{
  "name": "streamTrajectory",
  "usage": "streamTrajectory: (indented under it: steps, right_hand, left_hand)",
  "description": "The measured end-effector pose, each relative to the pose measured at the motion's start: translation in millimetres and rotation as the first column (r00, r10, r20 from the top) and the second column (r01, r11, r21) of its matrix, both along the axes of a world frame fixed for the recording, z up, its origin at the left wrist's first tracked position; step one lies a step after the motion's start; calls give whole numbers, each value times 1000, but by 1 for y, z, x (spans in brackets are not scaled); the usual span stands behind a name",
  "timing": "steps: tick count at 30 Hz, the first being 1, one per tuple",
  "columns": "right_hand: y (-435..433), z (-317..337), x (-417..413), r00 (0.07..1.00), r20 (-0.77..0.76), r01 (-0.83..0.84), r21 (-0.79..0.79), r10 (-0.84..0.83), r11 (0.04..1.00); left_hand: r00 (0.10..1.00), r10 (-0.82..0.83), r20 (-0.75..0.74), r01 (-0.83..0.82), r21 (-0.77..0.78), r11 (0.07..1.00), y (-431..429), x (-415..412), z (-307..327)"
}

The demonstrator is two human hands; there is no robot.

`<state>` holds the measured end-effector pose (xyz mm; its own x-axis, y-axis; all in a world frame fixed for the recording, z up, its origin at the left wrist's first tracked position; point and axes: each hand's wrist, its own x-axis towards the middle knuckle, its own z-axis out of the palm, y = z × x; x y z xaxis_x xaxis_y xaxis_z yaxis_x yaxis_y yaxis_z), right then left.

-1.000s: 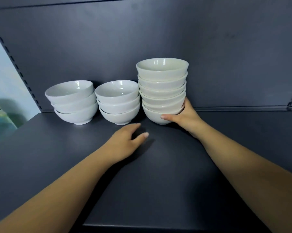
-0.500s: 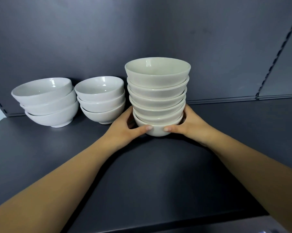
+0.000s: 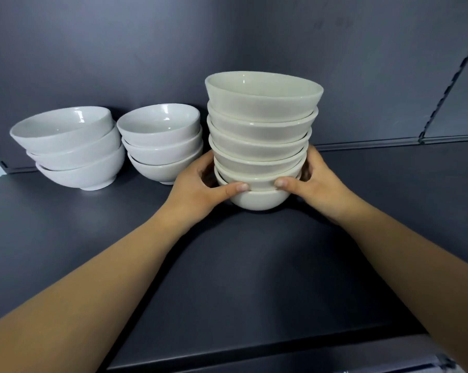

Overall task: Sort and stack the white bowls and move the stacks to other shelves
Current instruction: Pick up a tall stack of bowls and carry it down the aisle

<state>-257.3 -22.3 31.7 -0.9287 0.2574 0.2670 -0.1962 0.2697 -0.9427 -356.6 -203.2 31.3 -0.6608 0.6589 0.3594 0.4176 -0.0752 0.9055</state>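
Note:
A tall stack of several cream-white bowls [image 3: 261,135] stands at the middle of the dark shelf [image 3: 254,278]. My left hand [image 3: 198,188] grips its lower bowls from the left, thumb across the front. My right hand [image 3: 312,185] grips the same bowls from the right, thumb meeting the front rim. The stack leans slightly left at the top. Whether its base touches the shelf I cannot tell.
Two shorter stacks of three white bowls each stand to the left: one [image 3: 161,142] beside the tall stack, another [image 3: 71,149] tilted near the shelf's left end. A slotted upright [image 3: 448,82] runs up the back panel at right. The shelf's front edge [image 3: 281,354] lies below my forearms.
My left hand came off the shelf and took hold of the tall stack's left side. Both hands have drawn the stack forward, away from the back panel.

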Motion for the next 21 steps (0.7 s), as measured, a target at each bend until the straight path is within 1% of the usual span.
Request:
streamTrajectory:
  steps: [4,10,13,17,21]
  right_hand:
    - [0,0,0,1000,-17,13,17,-13,1000]
    - [-3,4,3,999,-38,-12,15,12,1000]
    - [-2,6,4,997,-76,-20,35,23,999]
    - [-3,10,3,996,-78,-46,-46,43,998]
    - [-3,14,0,994,-110,7,-28,-10,1000]
  left_hand:
    - [1000,-29,7,28,50,998,2,0,-1]
    - [999,-39,0,39,57,998,2,-3,-3]
    - [999,-47,-12,48,51,998,2,-4,-3]
    - [999,-37,11,36,54,998,2,-4,-3]
    - [999,-35,21,33,55,998,2,-5,-4]
